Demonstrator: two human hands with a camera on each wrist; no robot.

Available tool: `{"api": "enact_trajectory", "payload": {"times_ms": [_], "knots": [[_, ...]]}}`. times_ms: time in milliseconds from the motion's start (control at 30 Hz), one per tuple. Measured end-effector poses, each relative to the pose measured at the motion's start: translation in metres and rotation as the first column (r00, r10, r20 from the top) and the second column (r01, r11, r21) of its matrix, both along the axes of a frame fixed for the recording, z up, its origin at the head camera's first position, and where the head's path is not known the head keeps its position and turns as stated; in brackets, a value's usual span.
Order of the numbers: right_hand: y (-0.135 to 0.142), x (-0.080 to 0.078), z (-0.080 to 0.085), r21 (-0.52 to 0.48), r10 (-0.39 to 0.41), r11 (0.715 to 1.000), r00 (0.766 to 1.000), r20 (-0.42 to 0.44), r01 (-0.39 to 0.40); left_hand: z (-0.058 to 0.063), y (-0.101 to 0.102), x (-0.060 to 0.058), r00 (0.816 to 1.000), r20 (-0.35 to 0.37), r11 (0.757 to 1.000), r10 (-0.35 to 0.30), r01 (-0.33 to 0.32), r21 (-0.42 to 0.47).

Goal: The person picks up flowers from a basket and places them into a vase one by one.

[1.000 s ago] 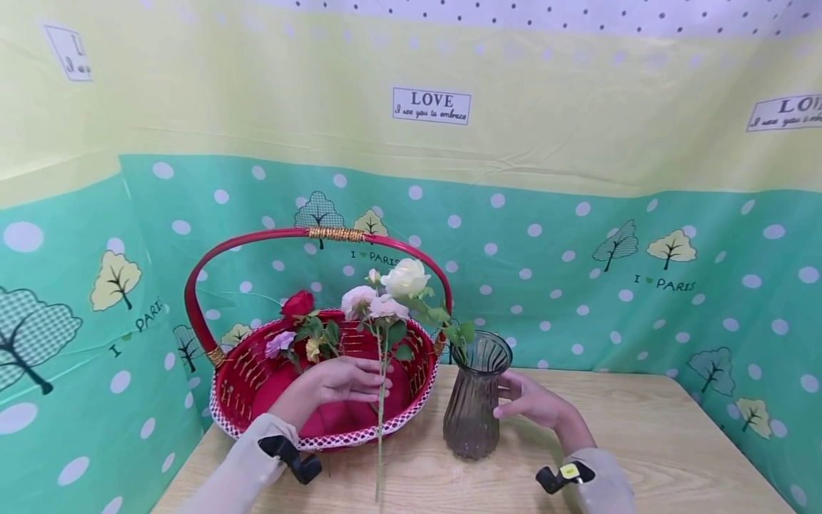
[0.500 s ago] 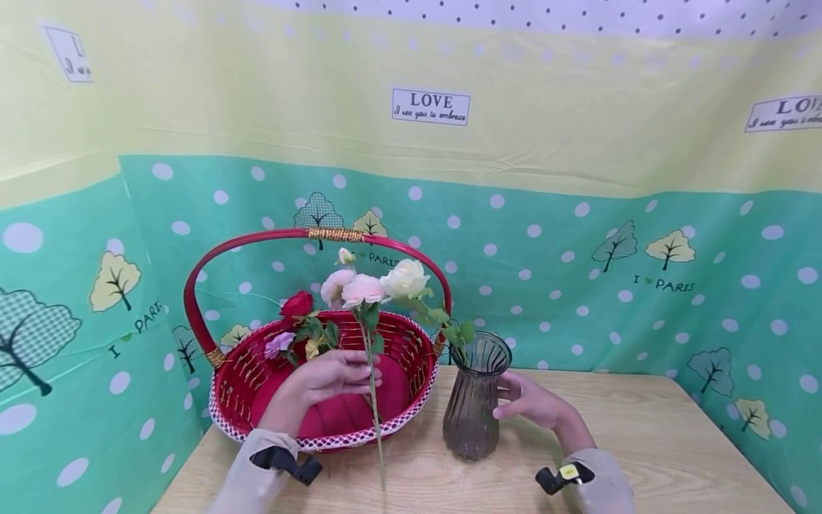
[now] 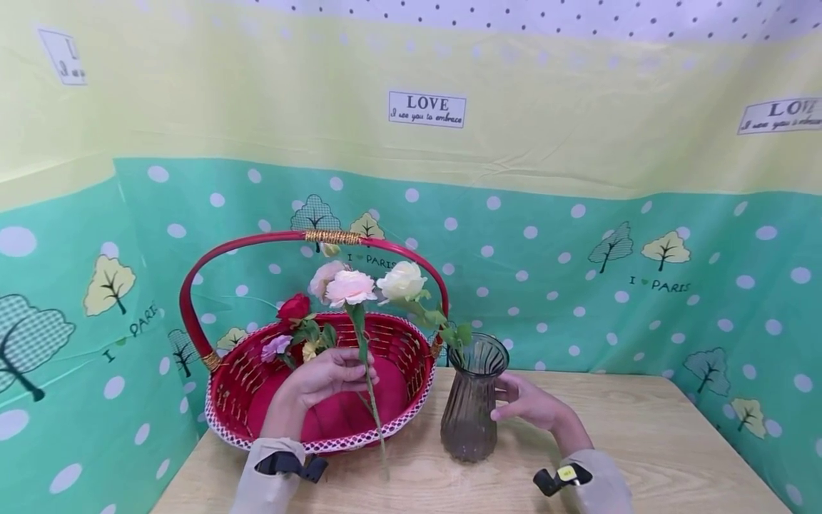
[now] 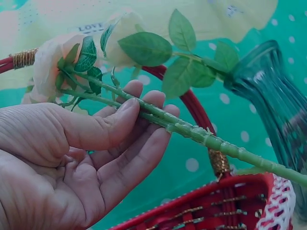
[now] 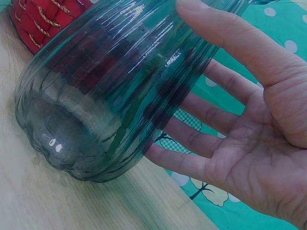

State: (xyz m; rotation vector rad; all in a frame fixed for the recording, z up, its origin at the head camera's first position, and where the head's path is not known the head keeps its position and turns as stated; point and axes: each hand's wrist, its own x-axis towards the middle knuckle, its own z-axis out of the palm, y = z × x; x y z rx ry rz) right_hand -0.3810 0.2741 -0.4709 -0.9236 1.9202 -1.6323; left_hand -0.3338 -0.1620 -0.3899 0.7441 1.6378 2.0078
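My left hand pinches the green stem of a pale pink artificial flower between thumb and fingers. Its blooms rise in front of the basket handle, and the stem's lower end slants down to the right. To the right, a ribbed smoky glass vase stands upright on the table. A white rose leans left out of the vase's mouth, its stem visible through the glass in the right wrist view. My right hand holds the vase from its right side, thumb in front and fingers behind.
A red woven basket with a tall handle and white lace rim sits left of the vase. A red rose, a purple flower and a yellow flower lie inside it. A patterned green-and-yellow cloth surrounds the wooden table.
The pink flower has moved left and tilted, its blooms leaning left and its stem end swinging slightly right. The left fingers now pinch the stem more closely. Vase and right hand have stayed put.
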Motion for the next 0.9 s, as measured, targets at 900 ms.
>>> {"api": "enact_trajectory", "payload": {"times_ms": [900], "knots": [[-0.011,0.002,0.002,0.029,-0.093,0.995,0.991,-0.091,0.096,0.007,0.016,-0.02,0.977,-0.051,0.945,0.205,-0.184,0.271]]}}
